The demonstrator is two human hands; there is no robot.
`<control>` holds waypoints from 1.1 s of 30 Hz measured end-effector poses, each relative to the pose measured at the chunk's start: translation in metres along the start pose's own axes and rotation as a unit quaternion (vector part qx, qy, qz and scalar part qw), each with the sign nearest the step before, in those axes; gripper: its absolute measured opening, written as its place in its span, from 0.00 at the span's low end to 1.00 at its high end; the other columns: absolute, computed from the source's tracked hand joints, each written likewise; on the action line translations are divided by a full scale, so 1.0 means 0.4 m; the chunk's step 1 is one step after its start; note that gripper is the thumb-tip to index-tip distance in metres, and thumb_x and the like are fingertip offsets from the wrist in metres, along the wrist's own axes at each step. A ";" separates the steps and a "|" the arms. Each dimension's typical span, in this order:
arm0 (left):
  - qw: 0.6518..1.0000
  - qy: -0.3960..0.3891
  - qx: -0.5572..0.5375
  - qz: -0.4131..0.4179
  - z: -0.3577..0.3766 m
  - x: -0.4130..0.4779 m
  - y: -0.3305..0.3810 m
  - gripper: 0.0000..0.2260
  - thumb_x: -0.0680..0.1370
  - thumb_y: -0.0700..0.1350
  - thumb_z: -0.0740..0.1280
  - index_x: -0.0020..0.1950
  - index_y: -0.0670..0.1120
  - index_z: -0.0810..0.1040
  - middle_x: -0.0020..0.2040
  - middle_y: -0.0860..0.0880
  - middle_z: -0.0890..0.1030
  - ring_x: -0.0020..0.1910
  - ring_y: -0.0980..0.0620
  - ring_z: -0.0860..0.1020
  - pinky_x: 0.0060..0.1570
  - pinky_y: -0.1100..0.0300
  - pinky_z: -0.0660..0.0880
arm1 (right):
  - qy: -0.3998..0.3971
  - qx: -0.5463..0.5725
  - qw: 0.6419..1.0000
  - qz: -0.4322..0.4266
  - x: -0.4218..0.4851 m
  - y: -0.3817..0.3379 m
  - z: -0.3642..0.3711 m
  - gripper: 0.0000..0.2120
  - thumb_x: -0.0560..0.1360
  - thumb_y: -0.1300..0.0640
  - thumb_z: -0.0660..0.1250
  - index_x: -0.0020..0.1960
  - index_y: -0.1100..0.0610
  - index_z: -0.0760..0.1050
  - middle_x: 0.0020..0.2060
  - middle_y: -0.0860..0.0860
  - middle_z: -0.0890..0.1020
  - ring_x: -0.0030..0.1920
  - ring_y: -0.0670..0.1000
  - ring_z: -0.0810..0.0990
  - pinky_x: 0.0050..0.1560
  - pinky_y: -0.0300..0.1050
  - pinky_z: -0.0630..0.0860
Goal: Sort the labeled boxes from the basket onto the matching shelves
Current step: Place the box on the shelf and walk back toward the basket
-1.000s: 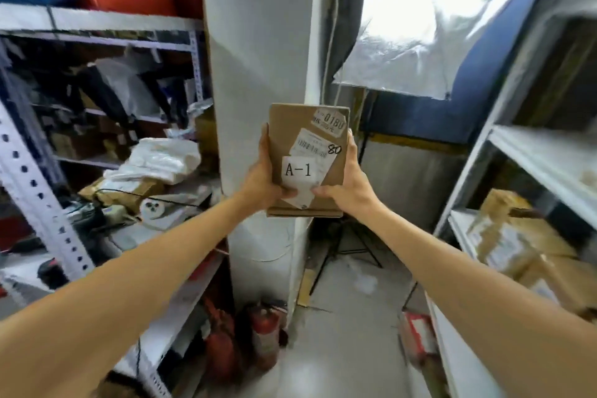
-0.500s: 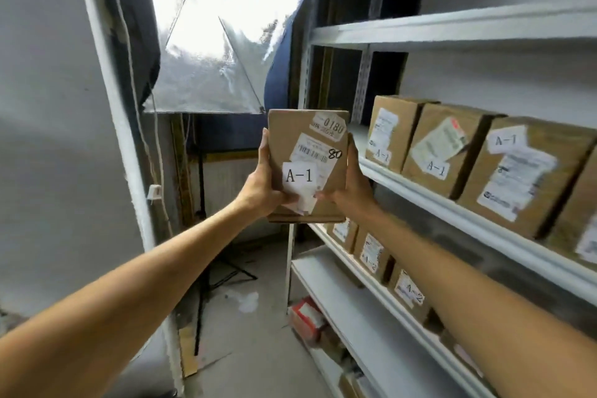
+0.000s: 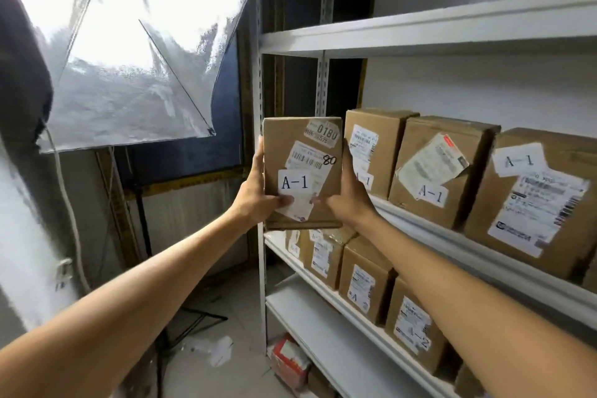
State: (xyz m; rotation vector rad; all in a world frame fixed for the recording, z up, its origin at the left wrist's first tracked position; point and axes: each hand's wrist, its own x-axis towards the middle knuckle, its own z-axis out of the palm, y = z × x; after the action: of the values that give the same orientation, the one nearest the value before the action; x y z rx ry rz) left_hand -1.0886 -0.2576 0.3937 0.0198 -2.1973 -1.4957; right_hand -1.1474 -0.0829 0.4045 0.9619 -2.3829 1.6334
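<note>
I hold a brown cardboard box labeled A-1 (image 3: pixel 302 155) upright in front of me, near the left end of the white metal shelf unit (image 3: pixel 420 32). My left hand (image 3: pixel 256 187) grips its left edge, thumb on the front label. My right hand (image 3: pixel 347 194) grips its right edge, thumb on the lower front. Right behind the held box, three boxes marked A-1 (image 3: pixel 433 171) stand in a row on the middle shelf (image 3: pixel 484 255). The basket is out of view.
The shelf below (image 3: pixel 290 252) carries several smaller boxes (image 3: pixel 365 281), one marked with a 2. A red and white carton (image 3: pixel 289 359) lies at floor level. At upper left hangs a silver softbox (image 3: pixel 135 52) on a stand, with a cable down the left wall.
The view has swung right from a cluttered rack and white pillar onto the A-1 shelf. Both hands kept their hold, and the box is now closer to the shelf's left end.
</note>
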 end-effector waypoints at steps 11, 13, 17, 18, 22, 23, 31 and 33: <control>0.999 -0.030 0.011 0.011 -0.080 0.351 -0.098 0.53 0.70 0.30 0.72 0.76 0.65 0.41 0.63 0.55 0.72 0.66 0.51 0.72 0.54 0.45 0.77 | 0.006 -0.001 0.999 0.040 0.336 0.075 0.075 0.52 0.73 0.66 0.70 0.77 0.47 0.32 0.73 0.51 0.66 0.73 0.52 0.62 0.73 0.56 0.59; 0.999 -0.039 0.006 0.020 -0.087 0.404 -0.125 0.52 0.70 0.31 0.72 0.76 0.64 0.41 0.67 0.51 0.71 0.67 0.49 0.71 0.55 0.45 0.77 | 0.013 -0.008 0.998 0.054 0.375 0.085 0.088 0.51 0.74 0.67 0.69 0.77 0.47 0.32 0.73 0.51 0.66 0.73 0.51 0.62 0.71 0.51 0.60; 0.998 -0.053 -0.008 0.027 -0.086 0.505 -0.187 0.50 0.69 0.35 0.74 0.76 0.63 0.45 0.68 0.49 0.70 0.67 0.45 0.72 0.54 0.37 0.76 | 0.034 -0.032 0.996 0.074 0.446 0.104 0.120 0.50 0.75 0.68 0.66 0.76 0.48 0.30 0.74 0.53 0.63 0.73 0.52 0.62 0.70 0.51 0.62; 0.998 -0.055 -0.009 0.031 -0.083 0.523 -0.203 0.50 0.69 0.36 0.74 0.76 0.63 0.46 0.68 0.48 0.71 0.66 0.44 0.73 0.53 0.36 0.76 | 0.041 -0.035 0.995 0.084 0.457 0.110 0.126 0.49 0.76 0.68 0.66 0.77 0.49 0.31 0.74 0.53 0.63 0.74 0.53 0.62 0.70 0.50 0.63; 0.995 -0.081 -0.009 0.055 -0.070 0.627 -0.228 0.50 0.70 0.34 0.73 0.77 0.60 0.43 0.69 0.48 0.71 0.66 0.45 0.73 0.57 0.39 0.76 | 0.084 -0.051 0.988 0.120 0.519 0.123 0.126 0.47 0.76 0.68 0.65 0.77 0.51 0.33 0.74 0.53 0.61 0.74 0.52 0.61 0.69 0.46 0.62; 0.994 -0.086 -0.006 0.067 -0.066 0.653 -0.234 0.50 0.70 0.34 0.73 0.78 0.59 0.43 0.69 0.48 0.71 0.66 0.46 0.73 0.57 0.41 0.76 | 0.094 -0.054 0.987 0.120 0.532 0.125 0.126 0.47 0.76 0.69 0.65 0.77 0.51 0.33 0.75 0.52 0.60 0.74 0.51 0.60 0.69 0.45 0.61; 0.981 -0.160 -0.001 0.105 0.000 0.787 -0.329 0.44 0.71 0.33 0.72 0.78 0.54 0.50 0.59 0.58 0.74 0.56 0.60 0.74 0.61 0.49 0.73 | 0.264 -0.213 0.934 0.115 0.614 0.182 0.157 0.53 0.72 0.63 0.71 0.76 0.45 0.33 0.75 0.57 0.53 0.74 0.56 0.60 0.69 0.54 0.67; 0.979 -0.179 -0.009 0.098 0.016 0.810 -0.340 0.41 0.72 0.34 0.72 0.77 0.53 0.52 0.58 0.59 0.73 0.56 0.61 0.72 0.60 0.51 0.73 | 0.302 -0.359 0.881 0.065 0.641 0.166 0.143 0.51 0.71 0.59 0.73 0.78 0.53 0.38 0.75 0.59 0.53 0.74 0.59 0.55 0.72 0.54 0.58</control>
State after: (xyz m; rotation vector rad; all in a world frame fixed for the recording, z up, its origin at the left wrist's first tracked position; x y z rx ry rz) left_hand -1.4118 -0.3954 0.3941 -0.4947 -2.3757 -1.4982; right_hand -1.3729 -0.2307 0.4328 0.1235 -2.2882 0.7473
